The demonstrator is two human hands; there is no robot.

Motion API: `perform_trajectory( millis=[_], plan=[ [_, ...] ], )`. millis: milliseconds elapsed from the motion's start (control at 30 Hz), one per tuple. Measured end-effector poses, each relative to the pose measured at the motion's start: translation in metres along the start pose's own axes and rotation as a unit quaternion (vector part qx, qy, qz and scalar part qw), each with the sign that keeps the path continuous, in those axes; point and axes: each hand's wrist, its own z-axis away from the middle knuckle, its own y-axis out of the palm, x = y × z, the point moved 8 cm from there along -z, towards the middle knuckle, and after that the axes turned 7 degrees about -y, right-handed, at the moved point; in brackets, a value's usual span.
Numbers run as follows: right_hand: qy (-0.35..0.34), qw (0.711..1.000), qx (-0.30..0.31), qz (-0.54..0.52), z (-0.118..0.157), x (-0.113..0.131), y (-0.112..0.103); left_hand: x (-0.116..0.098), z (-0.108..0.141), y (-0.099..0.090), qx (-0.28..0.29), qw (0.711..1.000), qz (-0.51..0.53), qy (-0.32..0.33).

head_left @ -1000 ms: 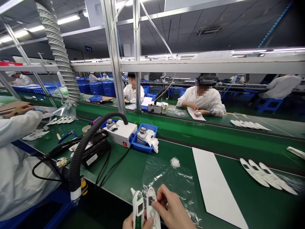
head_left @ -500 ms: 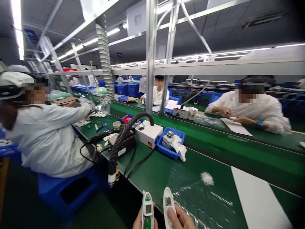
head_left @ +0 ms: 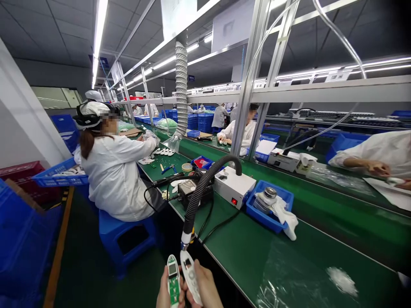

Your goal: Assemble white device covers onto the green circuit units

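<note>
Low in the head view, my left hand [head_left: 163, 291] is closed around a slim white casing half with a green circuit board [head_left: 174, 287] and a small grey screen inside. My right hand [head_left: 208, 285] grips the matching white cover [head_left: 190, 273], which has a small window near its top. The two halves are apart, side by side and tilted upright. Just above the cover hangs the metal-tipped end of a black flexible hose [head_left: 196, 205]. Whether the cover touches that tip I cannot tell.
The hose rises from a white box [head_left: 236, 188] with a lit red switch. Beside it, a blue tray [head_left: 268, 222] holds a metal-capped bottle and white cloth. Clear plastic film [head_left: 289, 273] lies on the green bench. A co-worker [head_left: 115, 171] sits on a blue stool at left.
The view has swung left, so the bench items sit further right. Both casing halves now appear closer together, beneath the hose end.
</note>
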Motion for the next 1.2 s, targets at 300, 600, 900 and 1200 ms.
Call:
perform_trajectory(
  millis=[300,600,900,1200],
  plan=[
    [0.007,0.999,0.025,-0.042,-0.005,-0.001,0.01,0.0,0.0,0.007,-0.026,0.999,-0.024,0.009],
    [-0.02,0.999,0.03,-0.024,-0.015,-0.008,0.036,-0.021,0.008,0.001,-0.044,0.997,-0.006,0.063],
    [0.008,1.0,0.003,0.0,0.004,0.008,-0.008,-0.016,0.009,0.036,-0.005,0.998,-0.035,0.061],
    [0.045,0.985,0.04,-0.164,0.077,0.025,-0.059,0.036,0.032,0.044,0.026,0.998,-0.039,-0.035]
  ],
)
